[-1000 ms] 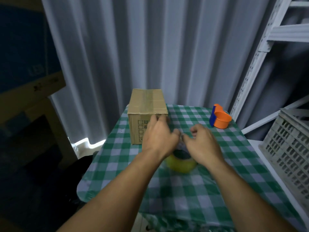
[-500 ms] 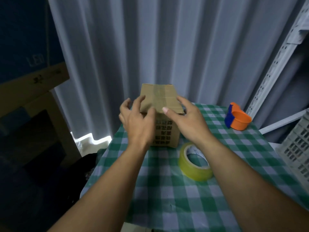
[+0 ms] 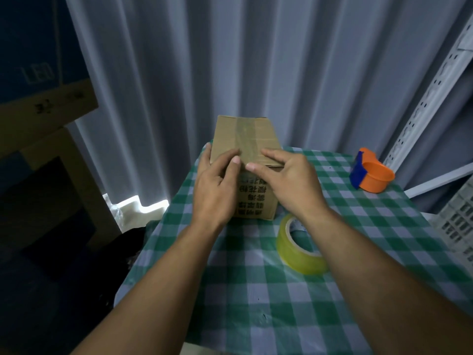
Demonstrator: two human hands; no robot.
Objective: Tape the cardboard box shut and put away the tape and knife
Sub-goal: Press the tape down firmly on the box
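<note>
As L hand [image 3: 217,185] and R hand [image 3: 294,180] press box [image 3: 226,134] top, grips are wide. Tape roll [image 3: 294,254] lies rightward, nearer R.

Checked table [image 3: 256,290], box [image 3: 245,134], tape roll [image 3: 294,254], dispenser [image 3: 373,175]

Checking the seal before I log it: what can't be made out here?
Head view:
- Box print: partly covered by left hand and right hand.
- Tape: near end under fingers.
- Roll: partly behind right arm.
- Crate: cut off by right edge.
</note>
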